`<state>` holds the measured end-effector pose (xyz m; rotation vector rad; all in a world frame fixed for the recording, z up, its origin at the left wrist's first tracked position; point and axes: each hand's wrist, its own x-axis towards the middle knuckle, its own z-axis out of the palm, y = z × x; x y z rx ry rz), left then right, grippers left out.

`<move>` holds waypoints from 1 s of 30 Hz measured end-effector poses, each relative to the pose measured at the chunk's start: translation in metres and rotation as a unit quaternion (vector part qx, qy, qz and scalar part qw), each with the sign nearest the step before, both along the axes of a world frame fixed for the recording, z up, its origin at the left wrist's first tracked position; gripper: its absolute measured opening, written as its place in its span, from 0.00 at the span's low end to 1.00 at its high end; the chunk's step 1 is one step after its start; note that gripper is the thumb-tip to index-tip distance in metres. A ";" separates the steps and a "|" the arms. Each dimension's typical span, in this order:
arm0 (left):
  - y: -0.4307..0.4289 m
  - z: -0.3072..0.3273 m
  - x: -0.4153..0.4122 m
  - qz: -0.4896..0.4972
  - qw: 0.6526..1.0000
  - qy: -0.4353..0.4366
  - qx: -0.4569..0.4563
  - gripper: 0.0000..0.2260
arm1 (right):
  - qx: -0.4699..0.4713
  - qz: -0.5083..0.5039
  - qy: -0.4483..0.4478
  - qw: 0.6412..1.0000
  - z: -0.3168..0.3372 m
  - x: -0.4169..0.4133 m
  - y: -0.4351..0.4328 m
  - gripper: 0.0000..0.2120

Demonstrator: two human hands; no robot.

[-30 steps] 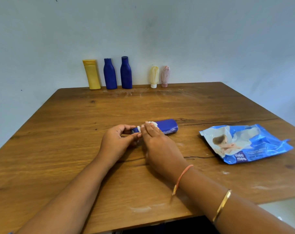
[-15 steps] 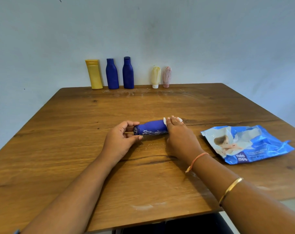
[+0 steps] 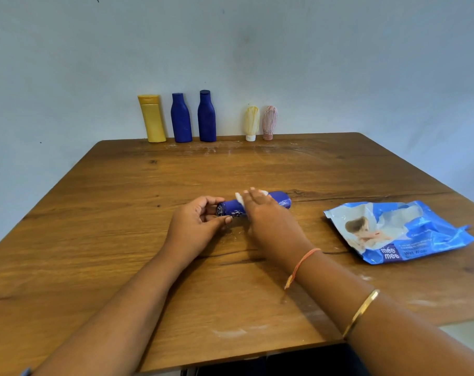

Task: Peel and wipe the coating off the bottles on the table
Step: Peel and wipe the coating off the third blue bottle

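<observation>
lying blue bottle [image 3: 281, 202]: it lies on its side on the wooden table [image 3: 122, 240], cap end towards your left hand, with white flecks on the blue near that end.
left hand [image 3: 196, 223]: you grip the cap end of the lying blue bottle, thumb on the near side and fingers curled round the far side.
right hand [image 3: 268, 221]: it lies across the middle of the lying blue bottle, fingers fairly straight and pressing down; the thumb is hidden.
white wipe [image 3: 239, 198]: it is trapped between your right fingers and the lying blue bottle, and a corner shows on the cap side of your fingers.
wet wipes pack [image 3: 398, 232]: blue, crumpled and flat, well apart from the lying blue bottle, off its base end.
yellow bottle [image 3: 152, 119]: upright, far beyond the lying blue bottle, against the wall.
two blue bottles [image 3: 181, 119]: upright, far beyond the lying blue bottle, next to the yellow one.
cream tube [image 3: 251, 122]: it stands cap down, far beyond the lying blue bottle.
pink tube [image 3: 269, 121]: it stands cap down just beside the cream tube.
white crumbs [image 3: 237, 233]: scattered on the wood just on the near side of the lying blue bottle.
</observation>
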<state>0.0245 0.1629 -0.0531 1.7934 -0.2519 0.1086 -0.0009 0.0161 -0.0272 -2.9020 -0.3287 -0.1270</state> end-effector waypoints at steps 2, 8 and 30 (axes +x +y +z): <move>-0.001 -0.001 0.000 0.006 1.000 -0.003 0.008 0.16 | 0.007 -0.047 0.013 0.999 0.003 0.005 -0.017 0.30; -0.002 0.000 0.000 0.014 1.000 -0.017 0.011 0.15 | 0.015 -0.100 0.016 0.995 0.004 -0.005 -0.028 0.29; -0.002 0.002 -0.002 0.041 0.997 -0.032 0.056 0.13 | 0.042 -0.089 -0.013 0.995 0.003 -0.011 -0.026 0.28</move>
